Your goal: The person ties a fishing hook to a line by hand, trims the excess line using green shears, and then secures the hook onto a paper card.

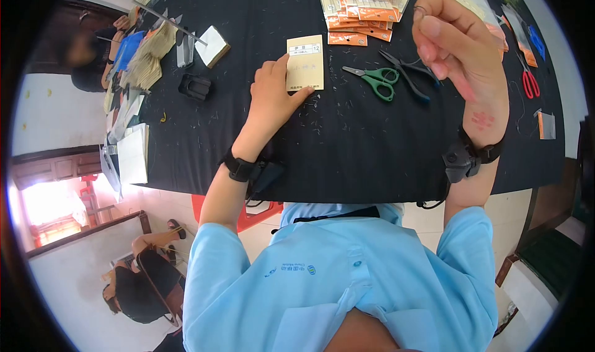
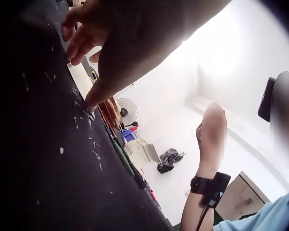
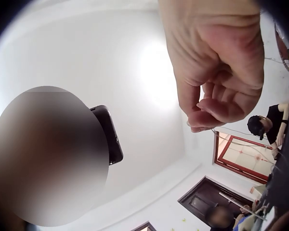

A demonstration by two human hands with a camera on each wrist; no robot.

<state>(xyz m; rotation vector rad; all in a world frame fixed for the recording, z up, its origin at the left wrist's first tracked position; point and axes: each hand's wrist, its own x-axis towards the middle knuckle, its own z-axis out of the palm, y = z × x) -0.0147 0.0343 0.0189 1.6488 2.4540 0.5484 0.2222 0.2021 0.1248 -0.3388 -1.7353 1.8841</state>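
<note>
On the black-covered table lies a beige paper booklet [image 1: 305,73] with a white printed label at its top. My left hand [image 1: 273,90] presses it down, the thumb at its lower right corner and the fingers along its left edge. In the left wrist view the left fingertips [image 2: 76,57] rest at the booklet's edge. My right hand [image 1: 455,45] is raised above the table's right side, its thumb and index finger pinched together. From that pinch a thin thread [image 3: 241,143] runs to the right in the right wrist view.
Green-handled scissors [image 1: 379,81] and dark pliers [image 1: 409,73] lie right of the booklet. Orange-and-beige packets [image 1: 365,14] are piled at the back. Red-handled scissors [image 1: 530,84] lie far right. A black holder [image 1: 195,87] and paper block [image 1: 212,47] stand left. Thread scraps dot the cloth.
</note>
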